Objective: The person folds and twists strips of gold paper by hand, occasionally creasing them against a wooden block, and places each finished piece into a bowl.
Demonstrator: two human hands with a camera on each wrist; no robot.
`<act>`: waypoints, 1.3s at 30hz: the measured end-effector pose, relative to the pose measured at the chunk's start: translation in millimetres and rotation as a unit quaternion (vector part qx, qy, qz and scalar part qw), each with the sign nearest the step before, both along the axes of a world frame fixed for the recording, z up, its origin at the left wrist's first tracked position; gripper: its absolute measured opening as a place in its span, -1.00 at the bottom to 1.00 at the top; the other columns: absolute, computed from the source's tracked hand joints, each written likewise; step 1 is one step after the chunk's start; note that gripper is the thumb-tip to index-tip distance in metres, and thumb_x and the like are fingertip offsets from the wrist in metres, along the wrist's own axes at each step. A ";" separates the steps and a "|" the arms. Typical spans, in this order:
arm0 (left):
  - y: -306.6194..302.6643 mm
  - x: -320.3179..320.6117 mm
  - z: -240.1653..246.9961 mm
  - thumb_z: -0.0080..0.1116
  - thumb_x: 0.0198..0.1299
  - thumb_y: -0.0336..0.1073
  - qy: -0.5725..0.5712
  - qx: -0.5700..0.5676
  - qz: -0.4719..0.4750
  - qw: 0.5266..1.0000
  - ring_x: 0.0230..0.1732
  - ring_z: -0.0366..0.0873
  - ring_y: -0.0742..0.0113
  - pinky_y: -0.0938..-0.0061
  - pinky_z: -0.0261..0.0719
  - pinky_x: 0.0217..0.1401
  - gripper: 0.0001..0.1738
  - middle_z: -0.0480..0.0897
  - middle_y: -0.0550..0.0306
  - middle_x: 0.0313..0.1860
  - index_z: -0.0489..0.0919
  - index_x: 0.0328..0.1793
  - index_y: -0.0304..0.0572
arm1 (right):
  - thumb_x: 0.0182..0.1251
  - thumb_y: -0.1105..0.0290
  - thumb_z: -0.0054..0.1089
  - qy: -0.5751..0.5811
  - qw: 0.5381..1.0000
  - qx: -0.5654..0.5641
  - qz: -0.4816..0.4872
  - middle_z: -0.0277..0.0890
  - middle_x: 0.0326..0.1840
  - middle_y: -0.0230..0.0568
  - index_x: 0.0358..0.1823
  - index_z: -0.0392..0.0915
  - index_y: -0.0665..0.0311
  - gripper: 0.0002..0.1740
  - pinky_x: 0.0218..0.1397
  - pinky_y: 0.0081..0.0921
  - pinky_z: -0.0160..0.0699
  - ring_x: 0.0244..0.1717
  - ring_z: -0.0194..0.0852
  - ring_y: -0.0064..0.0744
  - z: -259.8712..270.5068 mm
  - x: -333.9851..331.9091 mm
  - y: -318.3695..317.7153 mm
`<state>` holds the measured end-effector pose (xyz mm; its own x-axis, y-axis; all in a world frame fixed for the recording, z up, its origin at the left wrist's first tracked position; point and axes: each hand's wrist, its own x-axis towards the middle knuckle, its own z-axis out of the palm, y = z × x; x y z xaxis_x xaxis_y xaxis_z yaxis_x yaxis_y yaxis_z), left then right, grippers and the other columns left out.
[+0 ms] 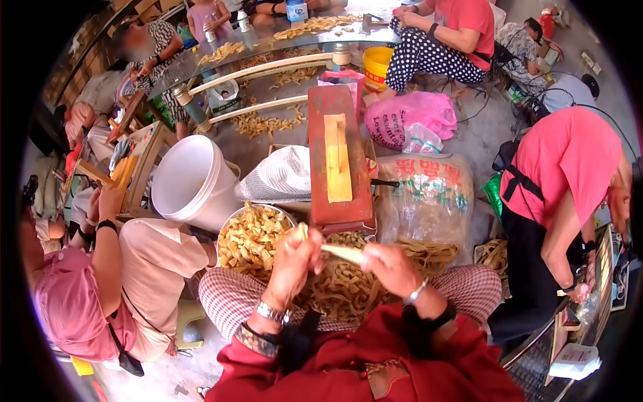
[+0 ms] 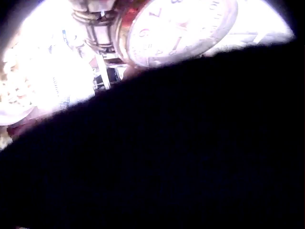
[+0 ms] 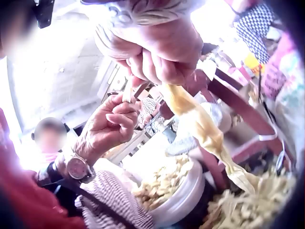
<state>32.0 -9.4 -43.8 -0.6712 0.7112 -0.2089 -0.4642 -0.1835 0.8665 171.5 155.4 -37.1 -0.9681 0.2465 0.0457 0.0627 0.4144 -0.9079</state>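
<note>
In the head view my left hand (image 1: pixel 293 261) and right hand (image 1: pixel 395 268) are raised over a heap of yellow strips (image 1: pixel 348 291) between my knees. A pale, flat strip (image 1: pixel 343 252) spans the gap between them. My right hand (image 3: pixel 159 59) curls its fingers round a soft yellow strip (image 3: pixel 202 129), whose long end hangs down to the heap in the right wrist view. My left hand (image 3: pixel 107 125) pinches a short pale end (image 3: pixel 127 91) between thumb and fingers. In the left wrist view a wristwatch (image 2: pixel 183 31) and dark cloth hide that hand.
A bowl of cut yellow pieces (image 1: pixel 251 238) stands at my left knee. Ahead is a red-brown bench (image 1: pixel 321 211) with a yellow slat (image 1: pixel 338 177) on top. A white bucket (image 1: pixel 191 177), a plastic sack (image 1: pixel 425 197) and a pink bag (image 1: pixel 408 117) surround it. People work on both sides.
</note>
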 end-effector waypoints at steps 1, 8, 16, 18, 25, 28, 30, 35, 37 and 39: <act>10.5 -9.8 8.7 0.04 0.31 -0.35 0.014 0.004 0.007 1.000 -0.71 0.30 0.57 0.67 0.33 -0.69 -0.85 0.39 0.33 -0.64 0.49 -0.33 -0.21 | 0.34 0.26 -0.02 0.014 0.999 0.045 -0.009 0.41 -0.60 -0.14 -0.42 0.41 0.24 -0.77 -0.49 -0.33 0.35 -0.60 0.42 -0.24 6.7 -12.1 10.2; 87.2 -73.3 51.8 0.05 0.32 -0.32 0.188 -0.009 0.055 0.981 -0.72 0.30 0.60 0.68 0.30 -0.67 -0.82 0.42 0.36 -0.66 0.49 -0.37 -0.15 | 0.36 0.21 -0.04 0.105 0.950 0.288 -0.066 0.44 -0.58 0.03 -0.39 0.43 0.22 -0.75 -0.44 -0.04 0.37 -0.49 0.45 0.14 52.7 -95.3 84.5; 107.7 -115.8 -3.7 0.10 0.21 -0.24 0.495 -0.342 0.131 0.788 -0.52 0.47 0.47 0.40 0.46 -0.41 -0.74 0.64 0.07 -0.52 0.57 -0.33 -0.36 | 0.28 0.30 -0.02 0.028 0.905 0.411 -0.109 0.49 -0.55 0.04 -0.39 0.46 0.19 -0.84 -0.41 -0.04 0.43 -0.46 0.51 0.11 -22.1 -138.0 104.5; 84.8 -103.6 4.8 0.07 0.27 -0.15 0.423 -0.321 0.046 0.846 -0.48 0.53 0.44 0.41 0.49 -0.39 -0.65 0.67 0.06 -0.48 0.59 -0.32 -0.36 | 0.31 0.31 -0.03 0.034 0.947 0.294 -0.123 0.49 -0.53 0.05 -0.37 0.47 0.21 -0.83 -0.41 -0.08 0.43 -0.46 0.50 0.10 -18.8 -113.6 89.1; 24.3 -47.6 39.3 0.12 0.27 0.02 0.422 -0.348 -0.231 0.804 -0.45 0.60 0.15 0.38 0.52 -0.30 -0.54 0.62 -0.05 -0.54 0.61 -0.36 -0.31 | 0.26 0.12 0.20 -0.009 0.987 0.057 -0.150 0.49 -0.50 0.06 -0.24 0.40 0.31 -0.64 -0.42 -0.22 0.37 -0.45 0.52 0.01 -18.1 -74.5 65.0; 31.1 -46.5 34.0 0.12 0.27 -0.16 0.482 -0.337 -0.051 0.807 -0.44 0.58 -0.09 0.25 0.49 -0.33 -0.70 0.59 -0.13 -0.56 0.60 -0.30 -0.31 | 0.20 0.16 0.27 0.034 0.979 0.091 -0.179 0.54 -0.45 0.02 -0.15 0.45 0.30 -0.63 -0.36 -0.26 0.43 -0.41 0.55 -0.05 -13.4 -80.9 52.7; 43.7 -51.5 30.3 0.06 0.29 -0.26 0.493 -0.324 0.055 0.806 -0.46 0.53 0.05 0.30 0.46 -0.38 -0.76 0.55 -0.12 -0.50 0.59 -0.18 -0.32 | 0.17 0.25 0.31 0.085 0.972 0.111 -0.191 0.52 -0.47 -0.03 -0.10 0.49 0.32 -0.63 -0.38 -0.36 0.43 -0.47 0.52 -0.21 -16.3 -88.7 49.0; 76.8 -59.6 3.4 0.01 0.25 -0.35 0.622 -0.310 0.112 0.711 -0.19 0.52 -0.07 0.25 0.49 -0.19 -0.69 0.51 -0.14 -0.24 0.52 0.08 -0.31 | 0.17 0.24 0.29 0.035 0.964 0.164 -0.207 0.59 -0.34 0.09 -0.04 0.51 0.31 -0.61 -0.27 -0.27 0.52 -0.31 0.60 0.00 -13.1 -94.6 47.4; 81.9 -53.4 5.7 0.01 0.25 -0.35 0.612 -0.310 0.105 0.720 -0.19 0.52 -0.07 0.24 0.49 -0.20 -0.68 0.51 -0.14 -0.24 0.51 0.10 -0.32 | 0.17 0.23 0.28 0.037 0.964 0.166 -0.204 0.59 -0.31 0.10 -0.01 0.51 0.32 -0.58 -0.23 -0.28 0.55 -0.28 0.61 0.00 -13.4 -92.4 46.7; 83.2 -53.1 1.7 0.01 0.25 -0.33 0.624 -0.306 0.103 0.711 -0.22 0.52 -0.09 0.20 0.50 -0.21 -0.65 0.50 -0.14 -0.25 0.49 0.13 -0.31 | 0.17 0.19 0.25 0.040 0.965 0.171 -0.194 0.60 -0.27 0.09 0.02 0.51 0.30 -0.56 -0.20 -0.24 0.55 -0.25 0.60 0.03 -14.7 -91.4 47.3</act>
<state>-21.1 73.9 -42.0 -0.6825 0.6028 0.4133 0.7193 0.4537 0.5261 80.1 202.8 -51.8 -0.7959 0.5470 0.2594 0.2087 0.6501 -0.7306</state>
